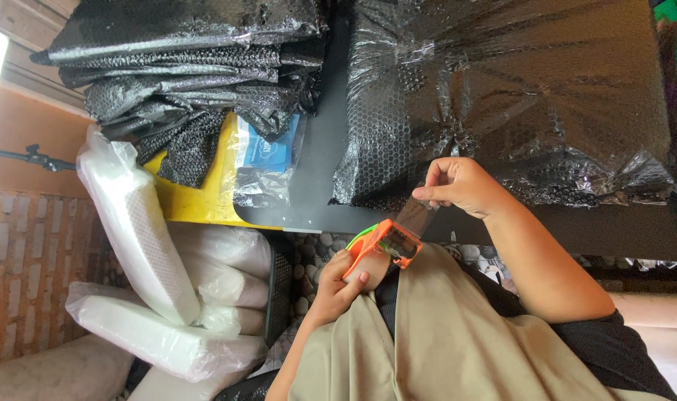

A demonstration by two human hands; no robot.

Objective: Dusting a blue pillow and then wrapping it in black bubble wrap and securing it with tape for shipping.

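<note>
My left hand [346, 286] grips a tape dispenser [379, 243] of smooth, glossy orange plastic with a green trim, and my right hand [457, 186] pinches the clear, shiny strip of tape [414, 213] drawn from it. On the matt dark tabletop [316, 171] lies a parcel [502, 96] wrapped in glossy black bubble wrap, its film crinkled and dimpled. Far left, folded sheets of bubble wrap [190, 67] show the same wet sheen. The yellow board [205, 200] looks smooth and matt. The white foam packs [138, 230] sit in thin, cloudy plastic bags. The brick wall [27, 260] is rough. My beige cloth [457, 334] is soft and matt.
</note>
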